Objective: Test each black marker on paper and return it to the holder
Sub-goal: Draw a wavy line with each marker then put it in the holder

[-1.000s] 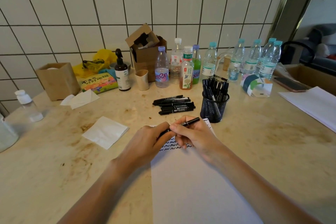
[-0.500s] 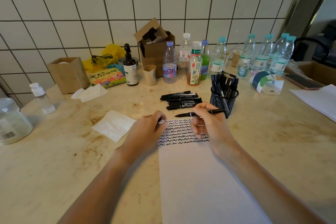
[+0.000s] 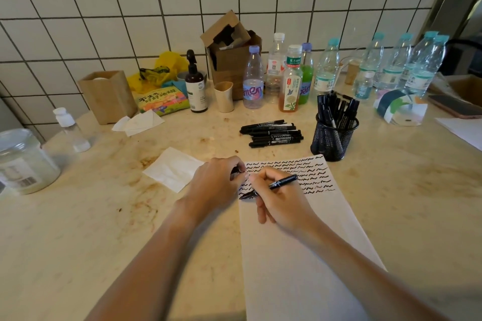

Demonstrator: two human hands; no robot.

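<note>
Fingers (image 3: 260,180) of the right hand (image 3: 283,200) pinch a marker (image 3: 271,185); left hand (image 3: 216,182) curls around something dark, mostly hidden.

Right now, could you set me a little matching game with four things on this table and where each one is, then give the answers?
Things:
1. marker
2. mesh holder
3. loose markers
4. white napkin

Places:
A. left of the left hand
B. at the paper's far right corner
C. in the right hand, tip on the paper
D. lying in a pile left of the holder

Pairs: 1-C, 2-B, 3-D, 4-A
</note>
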